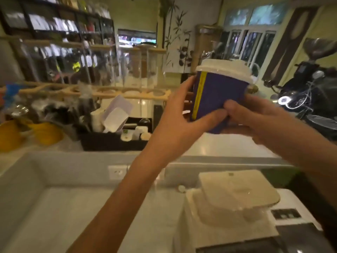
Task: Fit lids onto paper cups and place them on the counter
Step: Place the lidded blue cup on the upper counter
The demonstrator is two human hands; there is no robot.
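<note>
The pale counter [228, 147] is seen stretching beyond the raised grey ledge, with a black organiser tray [109, 141] and yellow cups [46, 133] standing on it to the left; nearer, a stack of white napkins [237, 189] lies on a machine. Above the counter a purple paper cup [218, 95] with a yellow stripe is held clear of every surface, tilted slightly, between both hands; the left hand [175, 121] is wrapped round its lower left side, thumb laid across the front, while the right hand [255, 117] is closed on the lower right wall and base; both grips are thus narrow, holding the cup. A white plastic lid [224, 71] is seated on the rim; whether it is snapped home all round cannot be told through the blur.

The cup is judged light and thin-walled, easily dented if squeezed mid-body; the lid is judged stiff at its edge but springy. Hold is best taken low on the wall or near the stiffer rim; pressure on the lid should be applied at its edge, not its centre.
</note>
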